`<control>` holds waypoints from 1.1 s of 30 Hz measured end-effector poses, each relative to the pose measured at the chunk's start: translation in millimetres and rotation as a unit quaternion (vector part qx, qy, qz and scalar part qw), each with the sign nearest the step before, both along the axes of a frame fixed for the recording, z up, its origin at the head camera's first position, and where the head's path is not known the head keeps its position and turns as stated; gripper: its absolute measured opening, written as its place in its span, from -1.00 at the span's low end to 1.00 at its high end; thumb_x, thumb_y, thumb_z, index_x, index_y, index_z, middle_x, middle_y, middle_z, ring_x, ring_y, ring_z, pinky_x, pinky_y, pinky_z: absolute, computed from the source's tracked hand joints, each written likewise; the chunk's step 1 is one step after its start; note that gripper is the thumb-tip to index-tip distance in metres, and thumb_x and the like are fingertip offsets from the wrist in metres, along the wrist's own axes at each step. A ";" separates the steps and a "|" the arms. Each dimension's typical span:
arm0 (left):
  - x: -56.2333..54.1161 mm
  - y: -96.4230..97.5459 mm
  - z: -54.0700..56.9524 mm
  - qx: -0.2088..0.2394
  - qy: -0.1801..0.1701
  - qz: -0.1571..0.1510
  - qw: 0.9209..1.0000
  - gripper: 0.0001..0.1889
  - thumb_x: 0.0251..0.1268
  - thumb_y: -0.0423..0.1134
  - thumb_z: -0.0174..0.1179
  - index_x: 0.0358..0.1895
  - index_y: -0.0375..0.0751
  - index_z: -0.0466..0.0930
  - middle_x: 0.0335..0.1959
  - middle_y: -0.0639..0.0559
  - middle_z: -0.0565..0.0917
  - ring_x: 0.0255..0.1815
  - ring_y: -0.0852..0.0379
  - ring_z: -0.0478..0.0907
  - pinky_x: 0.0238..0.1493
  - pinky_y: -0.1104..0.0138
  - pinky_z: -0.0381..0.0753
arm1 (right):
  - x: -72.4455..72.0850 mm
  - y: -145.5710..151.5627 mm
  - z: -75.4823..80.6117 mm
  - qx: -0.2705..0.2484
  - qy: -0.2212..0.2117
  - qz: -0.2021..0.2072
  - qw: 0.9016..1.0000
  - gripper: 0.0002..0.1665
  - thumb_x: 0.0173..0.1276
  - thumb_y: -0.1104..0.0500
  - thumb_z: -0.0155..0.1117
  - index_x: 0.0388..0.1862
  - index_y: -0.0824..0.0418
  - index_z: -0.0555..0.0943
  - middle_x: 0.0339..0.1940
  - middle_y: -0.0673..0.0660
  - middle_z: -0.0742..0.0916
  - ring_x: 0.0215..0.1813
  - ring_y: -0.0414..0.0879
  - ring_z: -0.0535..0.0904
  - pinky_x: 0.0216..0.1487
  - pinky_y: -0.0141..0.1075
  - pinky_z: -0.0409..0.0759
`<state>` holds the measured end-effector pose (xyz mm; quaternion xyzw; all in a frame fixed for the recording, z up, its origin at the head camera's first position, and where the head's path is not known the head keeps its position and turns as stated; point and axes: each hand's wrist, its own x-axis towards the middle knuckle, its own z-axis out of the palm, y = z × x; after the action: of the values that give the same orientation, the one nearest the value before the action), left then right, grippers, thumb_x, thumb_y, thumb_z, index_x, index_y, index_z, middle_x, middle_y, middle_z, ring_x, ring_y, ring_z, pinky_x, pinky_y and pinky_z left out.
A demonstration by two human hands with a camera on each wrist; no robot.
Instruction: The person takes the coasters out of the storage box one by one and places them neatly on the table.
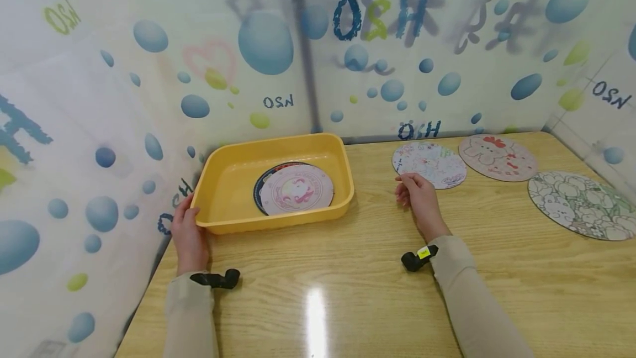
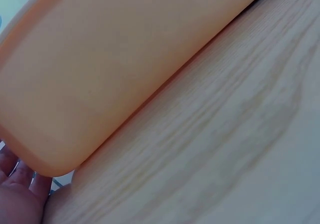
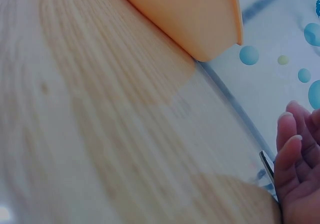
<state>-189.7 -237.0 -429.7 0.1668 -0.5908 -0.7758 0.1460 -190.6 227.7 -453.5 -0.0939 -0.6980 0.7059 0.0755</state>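
A yellow plastic tray [image 1: 270, 218] stands on the table with two overlapping round mats inside. The upper mat [image 1: 298, 188] is pale pink with a unicorn picture, and a dark-rimmed mat [image 1: 257, 195] shows from beneath it. My left hand [image 1: 189, 236] holds the tray's near left corner, fingers along the outer wall. My right hand [image 1: 419, 200], its fingers loosely bent, is at the near left edge of a white round mat [image 1: 434, 162] with a colourful drawing. In the right wrist view only a thin sliver of mat [image 3: 267, 165] shows beside the fingers.
A pink round mat [image 1: 502, 162] and a green floral one [image 1: 578, 203] lie farther right on the wooden table [image 1: 367, 297]. Patterned curtain walls [image 1: 358, 98] stand along the table's back and left edges. Each wrist wears a small black camera.
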 end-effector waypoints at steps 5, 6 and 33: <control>-0.4 -0.2 -0.3 0.003 0.000 0.000 1.000 -0.61 0.33 -0.22 -0.15 0.21 0.00 0.32 0.26 0.09 0.22 0.21 0.10 0.25 0.16 0.39 0.29 | -0.4 0.3 -0.5 0.003 -0.004 0.001 1.000 -0.47 0.36 -0.07 -0.08 -0.02 0.37 0.44 -0.46 0.10 0.55 -0.54 -0.16 0.45 -0.57 -0.45 0.45; -0.4 -0.2 -0.3 0.001 -0.001 0.000 1.000 -0.61 0.33 -0.21 -0.15 0.21 0.00 0.32 0.26 0.09 0.22 0.21 0.11 0.25 0.16 0.39 0.29 | -0.3 0.3 -0.4 0.003 -0.005 0.000 1.000 -0.49 0.36 -0.07 -0.08 -0.03 0.36 0.45 -0.46 0.10 0.55 -0.54 -0.16 0.45 -0.56 -0.45 0.45; 0.2 0.3 -0.8 -0.008 -0.008 0.002 1.000 -0.62 0.33 -0.19 -0.14 0.21 0.03 0.32 0.26 0.10 0.23 0.20 0.10 0.26 0.16 0.39 0.29 | 2.1 -1.2 1.9 0.004 -0.003 -0.004 1.000 -0.59 0.37 -0.04 -0.09 -0.11 0.27 0.48 -0.45 0.11 0.54 -0.54 -0.16 0.44 -0.56 -0.45 0.45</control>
<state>-189.4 -236.7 -430.5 0.1731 -0.5979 -0.7692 0.1445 -188.4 226.5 -451.6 -0.0985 -0.7008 0.7023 0.0765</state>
